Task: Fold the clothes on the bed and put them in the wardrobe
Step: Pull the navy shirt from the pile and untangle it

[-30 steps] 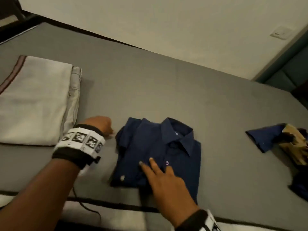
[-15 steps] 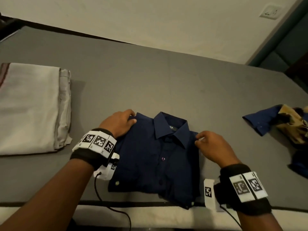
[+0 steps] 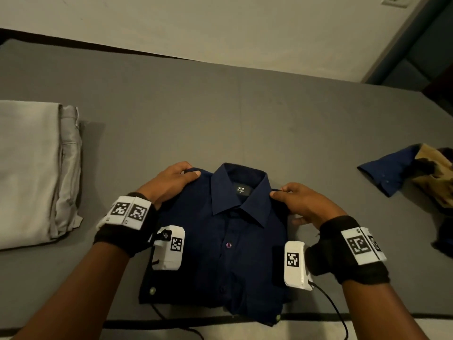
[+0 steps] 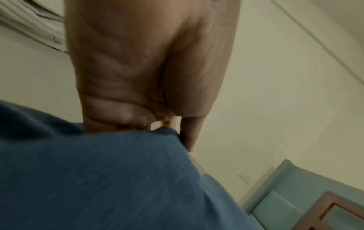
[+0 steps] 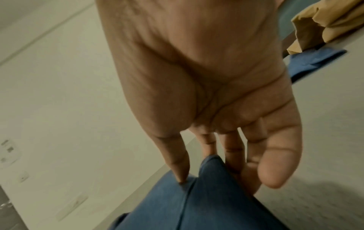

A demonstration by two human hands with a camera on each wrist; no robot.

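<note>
Clothes on this bed are partly dealt with, and the navy dress shirt [image 3: 228,244] is the piece in hand. The left hand [image 3: 169,184] pinches the shirt's left shoulder corner, thumb on top and fingers curled under the fabric, and the right hand [image 3: 302,202] pinches the opposite shoulder corner the same way; the right wrist view shows its thumb and fingers [image 5: 232,149] closed on a ridge of blue cloth. The shirt lies near the front edge of the bed [image 3: 245,114], collar up and buttoned, already squared into a compact rectangle, so its fold looks finished bar a last tidy or a lift.

Further left on the bed sits a folded stack of pale grey garments [image 3: 36,168], apart from the shirt and seemingly done too. Off to the right, well apart, a loose heap of blue and tan clothes [image 3: 416,173] lies unfolded.

By my reckoning the folding is somewhere past halfway: two bundles neat, one heap left. No wardrobe shows in any view, and everything sits on the bed, so the putting-away appears not to have begun.
</note>
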